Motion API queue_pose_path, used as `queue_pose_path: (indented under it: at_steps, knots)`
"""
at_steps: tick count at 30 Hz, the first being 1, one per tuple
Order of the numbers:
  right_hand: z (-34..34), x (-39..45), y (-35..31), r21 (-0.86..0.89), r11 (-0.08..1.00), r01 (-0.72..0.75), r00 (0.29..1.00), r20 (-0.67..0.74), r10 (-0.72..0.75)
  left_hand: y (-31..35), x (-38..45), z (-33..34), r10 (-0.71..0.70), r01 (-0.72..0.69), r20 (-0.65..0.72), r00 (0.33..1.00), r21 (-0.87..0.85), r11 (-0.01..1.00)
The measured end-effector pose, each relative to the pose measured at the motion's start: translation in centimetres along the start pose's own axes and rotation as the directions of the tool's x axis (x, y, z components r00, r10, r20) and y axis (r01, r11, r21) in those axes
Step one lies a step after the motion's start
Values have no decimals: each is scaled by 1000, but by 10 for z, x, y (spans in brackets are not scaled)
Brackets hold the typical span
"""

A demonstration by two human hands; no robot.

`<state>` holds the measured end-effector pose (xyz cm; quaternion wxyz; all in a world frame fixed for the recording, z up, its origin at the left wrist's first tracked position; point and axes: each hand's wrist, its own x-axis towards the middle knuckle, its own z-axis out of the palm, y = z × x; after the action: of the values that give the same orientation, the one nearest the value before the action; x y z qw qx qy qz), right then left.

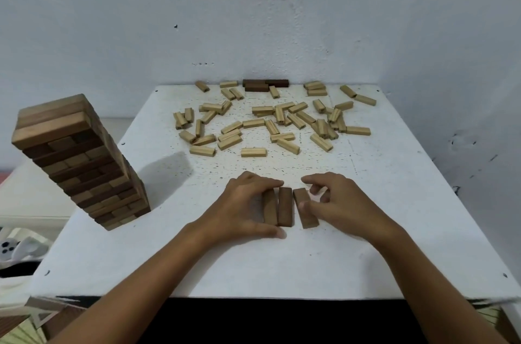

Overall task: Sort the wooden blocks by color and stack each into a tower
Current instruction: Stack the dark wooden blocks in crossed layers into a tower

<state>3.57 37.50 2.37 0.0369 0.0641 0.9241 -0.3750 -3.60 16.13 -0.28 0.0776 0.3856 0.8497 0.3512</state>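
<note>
3 dark blocks (285,207) mid-table, left hand (244,207) & right hand (337,202) gripping outer ones, table (282,267) front bare

Left hand (244,204) and right hand (335,202) gripping three brown blocks (285,207), pale blocks (270,121) scattered behind, tower (81,160) left
</note>
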Motion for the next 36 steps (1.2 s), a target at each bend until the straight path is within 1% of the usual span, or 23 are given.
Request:
queue_pose_path:
  at_steps: [3,5,6,10,15,24,29,36]
  knots:
    - [-8,-6,9,-18,996,82,989,122,-79,-3,-1,-1,-10,10,23,1000,-11,1000]
    - [-10,-8,12,-41,993,110,978,182,-100,-3,0,0,-11,12,36,999,-22,1000]
    - [-9,-8,13,-49,992,118,978,182,-107,-3,1,0,-10,11,37,999,-29,1000]
    - [-2,-7,15,-13,989,144,984,103,-142,-4,6,1,-2,4,36,999,-69,998]
    - [6,-4,16,-19,987,162,985,68,-160,-7,8,2,10,-6,38,999,-103,995]
    - [10,-2,20,-61,981,185,982,61,-181,-6,6,6,11,-10,21,1000,-59,998]
    - [10,-3,20,-47,982,185,981,69,-182,-4,4,6,18,-18,9,1000,-37,999]
    - [6,-5,17,3,980,198,976,88,-197,-5,-1,6,-59,58,-11,998,-49,997]
